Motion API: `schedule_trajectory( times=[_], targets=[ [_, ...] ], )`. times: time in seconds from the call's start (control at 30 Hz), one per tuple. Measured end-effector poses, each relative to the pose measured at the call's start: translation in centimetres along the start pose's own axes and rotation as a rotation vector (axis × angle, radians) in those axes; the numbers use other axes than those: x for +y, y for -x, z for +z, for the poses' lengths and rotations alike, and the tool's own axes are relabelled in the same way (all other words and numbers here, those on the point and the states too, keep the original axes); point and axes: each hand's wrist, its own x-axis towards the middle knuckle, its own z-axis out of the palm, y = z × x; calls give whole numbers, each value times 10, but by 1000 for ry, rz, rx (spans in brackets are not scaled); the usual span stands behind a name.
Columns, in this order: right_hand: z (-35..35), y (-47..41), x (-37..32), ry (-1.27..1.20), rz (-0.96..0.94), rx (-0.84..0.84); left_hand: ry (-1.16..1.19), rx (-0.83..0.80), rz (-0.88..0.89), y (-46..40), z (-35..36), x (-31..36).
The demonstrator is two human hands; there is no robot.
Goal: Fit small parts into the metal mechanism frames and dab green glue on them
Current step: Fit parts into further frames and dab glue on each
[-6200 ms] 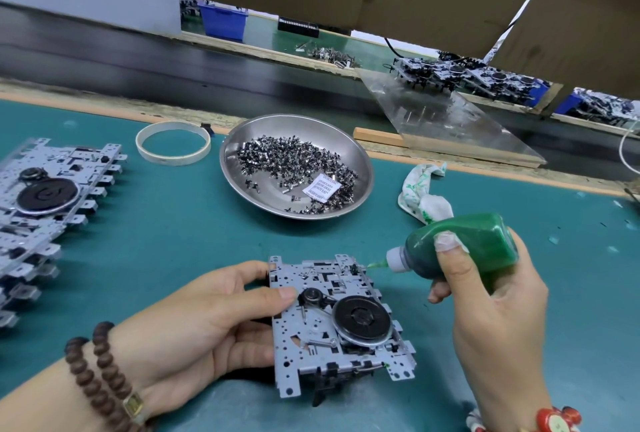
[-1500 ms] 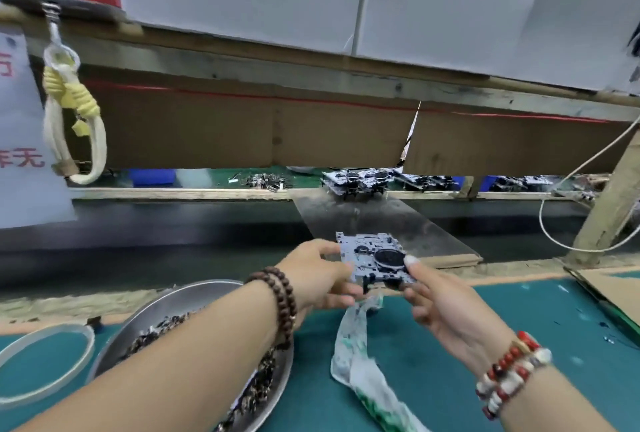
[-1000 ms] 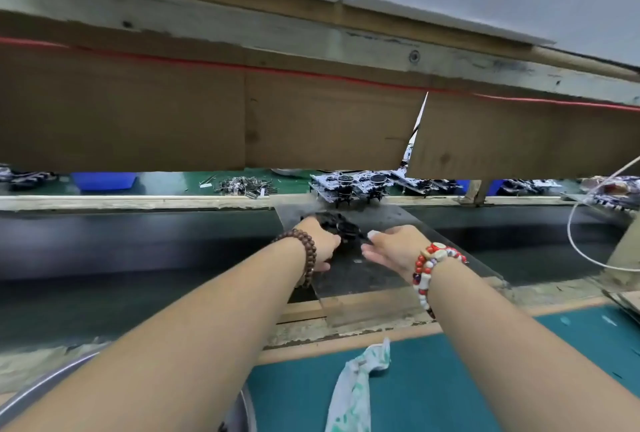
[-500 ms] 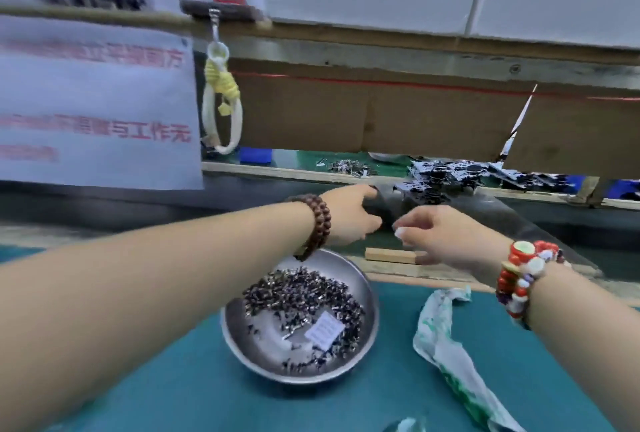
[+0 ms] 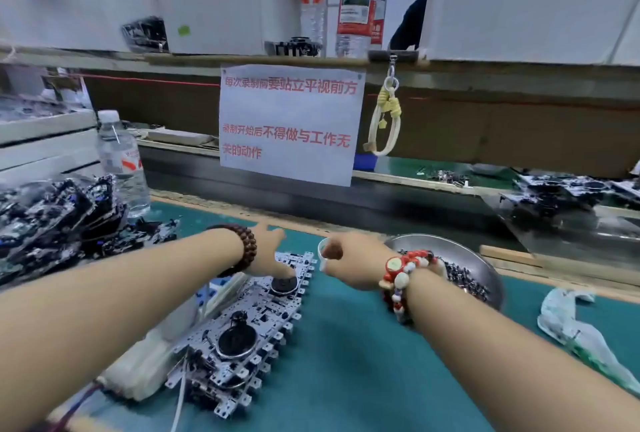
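The finished frame is gone from both hands; a second ago they set it on the clear ramp across the belt. Now the arms have swung left over the bench [image 5: 346, 362]. The left hand [image 5: 268, 251] reaches the far end of the row of frames [image 5: 256, 314], fingers touching the end one, its grip hidden from view. The right hand [image 5: 349, 263] hangs loosely curled, holding nothing, beside the bowl [image 5: 433, 244] of small parts. Likely a fresh frame comes next.
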Motion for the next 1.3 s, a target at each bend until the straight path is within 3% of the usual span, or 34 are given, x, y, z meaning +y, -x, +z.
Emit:
schedule_trajectory(
  times=[0.17, 0.43, 0.6, 0.7, 0.8, 0.97, 1.07, 1.17, 1.23, 1.3],
  targets=[
    [41, -34, -5, -104, 201, -124, 73, 3, -53, -22, 18, -4],
    [82, -66, 4, -517, 351, -5, 208, -3, -72, -53, 16, -6],
    [65, -64, 10, -604, 341, 202, 540, 284, -44, -62, -1, 0],
    [35, -44, 19, -686, 285, 258, 601, 442, 42, -51, -20, 10],
    [15, -4, 40, -641, 255, 255, 757, 421, 182, -28, -24, 23],
    [18, 71, 64, -505, 364, 99, 1117, 90, 288, 21, 15, 69],
    [25, 97, 70, -438, 414, 31, 1013, 24, 308, 29, 40, 93],
    [26, 114, 70, -190, 463, -30, 944, 67, 265, 32, 60, 107],
    [26, 118, 71, -24, 482, 20, 957, 89, 242, 35, 69, 115],
    [23, 112, 73, -27, 438, 129, 955, 104, 225, 36, 75, 118]
  ],
)
